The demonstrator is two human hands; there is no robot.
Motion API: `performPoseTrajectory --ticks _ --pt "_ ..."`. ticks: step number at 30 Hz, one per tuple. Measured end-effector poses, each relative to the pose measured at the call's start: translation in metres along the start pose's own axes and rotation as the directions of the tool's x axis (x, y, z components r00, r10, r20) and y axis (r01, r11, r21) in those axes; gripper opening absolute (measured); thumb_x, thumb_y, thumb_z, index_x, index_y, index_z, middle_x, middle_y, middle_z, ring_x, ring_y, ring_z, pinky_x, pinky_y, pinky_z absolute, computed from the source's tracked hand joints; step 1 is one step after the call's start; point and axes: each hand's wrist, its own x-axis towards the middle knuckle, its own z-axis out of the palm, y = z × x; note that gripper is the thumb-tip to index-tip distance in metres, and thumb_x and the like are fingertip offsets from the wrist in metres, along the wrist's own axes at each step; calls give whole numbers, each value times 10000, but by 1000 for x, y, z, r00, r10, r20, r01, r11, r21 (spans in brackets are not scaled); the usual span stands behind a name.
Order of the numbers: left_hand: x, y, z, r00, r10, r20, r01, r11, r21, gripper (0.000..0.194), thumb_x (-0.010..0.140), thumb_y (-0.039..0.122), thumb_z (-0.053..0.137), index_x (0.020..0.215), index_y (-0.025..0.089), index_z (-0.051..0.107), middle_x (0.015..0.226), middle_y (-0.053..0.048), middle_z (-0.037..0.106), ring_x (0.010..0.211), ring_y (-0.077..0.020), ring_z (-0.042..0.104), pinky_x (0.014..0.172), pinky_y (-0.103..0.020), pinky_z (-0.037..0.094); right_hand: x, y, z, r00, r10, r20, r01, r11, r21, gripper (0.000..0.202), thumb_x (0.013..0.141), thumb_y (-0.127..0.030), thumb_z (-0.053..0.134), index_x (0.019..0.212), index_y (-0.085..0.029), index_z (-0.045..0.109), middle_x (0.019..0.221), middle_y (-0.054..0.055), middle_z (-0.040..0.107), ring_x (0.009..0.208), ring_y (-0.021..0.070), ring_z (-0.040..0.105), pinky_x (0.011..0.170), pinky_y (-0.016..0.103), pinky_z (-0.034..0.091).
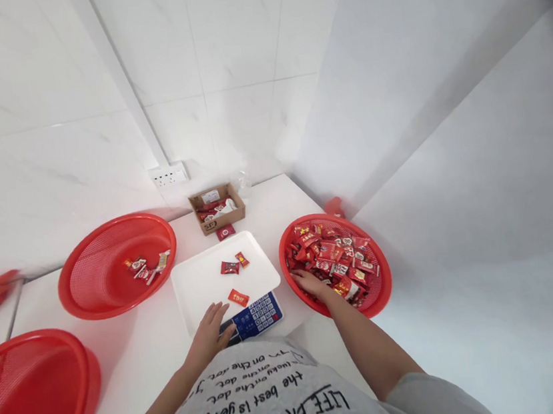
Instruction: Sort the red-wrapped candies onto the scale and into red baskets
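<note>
White table [279, 203] below marble-patterned wall tiles [236, 44]. Reference point: digital scale [262, 314]. On its white tray [259, 273]: three wrapped candies [229, 267]. Left hand [208, 336]: rests along the scale's near-left edge, fingers loosely spread, nothing gripped. Right hand [310, 284]: lies inside the red mesh basket [387, 281] right of the scale, among heaped candy packets [332, 251]; fingers mostly hidden, hold impossible to tell. Left of the scale: second red basket [98, 276] with several wrapped pieces [146, 274]; third red basket [43, 403], farther left. Behind the scale: cardboard box [228, 220] of packets [214, 212].
</note>
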Motion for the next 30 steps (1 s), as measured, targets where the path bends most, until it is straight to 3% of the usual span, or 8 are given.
performPoseTrajectory --ticks 6,11,16,20,25,30 --pt "1 1 0 1000 -2 19 2 1000 -6 466 828 433 467 1225 192 502 1300 -99 514 1251 -259 407 1009 -427 384 -13 -4 -3 999 -49 -1 49 997 56 555 817 -565 399 1201 -191 543 1312 89 499 1214 219 444 1053 367 270" --pt "2 2 -2 998 3 59 -2 1000 -23 463 832 435 462 1225 194 505 1307 -105 507 1251 -262 405 1007 -440 381 -31 -12 -2 988 -155 -3 155 987 38 569 769 -498 535 1246 -192 486 1300 104 506 1182 224 473 1021 377 322" --pt "2 3 -1 996 11 83 -9 1000 -22 458 834 433 464 1222 194 508 1311 -110 503 1252 -264 405 1000 -444 386 -39 -13 8 965 -208 -159 191 974 -120 524 773 -453 541 1223 -189 494 1238 104 553 1135 232 513 974 378 377" --pt "3 5 0 996 12 84 -10 1000 -19 444 828 417 481 1213 198 517 1309 -103 506 1247 -261 413 997 -435 393 -39 -14 12 948 -241 -211 193 956 -223 477 780 -468 526 1166 -188 542 1184 99 588 1098 240 534 951 378 395" --pt "2 9 -4 996 10 90 -8 1000 -24 433 830 407 484 1212 206 519 1306 -94 510 1244 -256 417 991 -424 405 -36 -12 6 934 -201 -295 160 974 -159 381 834 -448 432 1092 -211 582 1079 65 643 1001 212 582 903 344 420" --pt "-2 9 -6 994 -18 104 20 1000 -20 448 834 388 478 1219 162 513 1314 -124 496 1257 -267 396 1003 -434 389 -35 -18 -10 847 -166 -506 136 986 -96 441 824 -473 403 1076 -165 592 1056 103 645 972 242 580 896 381 411"
